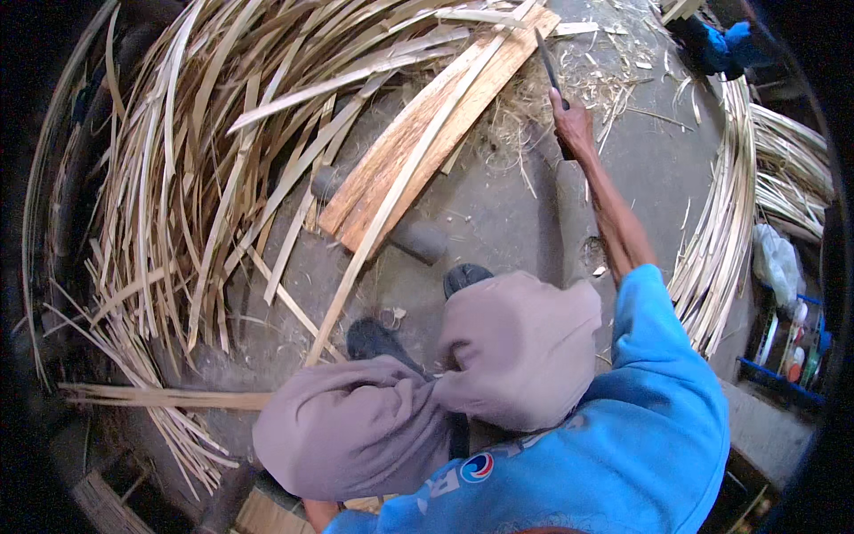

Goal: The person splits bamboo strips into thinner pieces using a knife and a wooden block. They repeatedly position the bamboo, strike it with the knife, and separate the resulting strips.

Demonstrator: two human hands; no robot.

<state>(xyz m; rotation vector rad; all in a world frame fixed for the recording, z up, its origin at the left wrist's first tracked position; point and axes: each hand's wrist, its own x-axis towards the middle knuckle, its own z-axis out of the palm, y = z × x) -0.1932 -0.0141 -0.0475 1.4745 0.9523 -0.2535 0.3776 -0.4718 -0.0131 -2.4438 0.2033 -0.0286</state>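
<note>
My right arm reaches far forward, and my right hand (574, 126) is closed around the dark handle of a knife (549, 71). The narrow blade points up and away, beside the far end of a wooden board (480, 93). The board slants away from my feet, its near end raised beside a short round log (418, 242). A long pale wooden strip (405, 189) lies lengthwise over the board, its near end reaching toward my left knee. Only a bit of my left forearm (320, 513) shows at the lower edge; the left hand is hidden.
A large heap of thin wooden strips (205, 133) covers the floor on the left. Bundled strips (725, 222) lie at the right. Shavings (614, 89) are scattered near the knife. A blue rack (787, 378) with small bottles and a clear plastic bag (777, 267) are at the far right.
</note>
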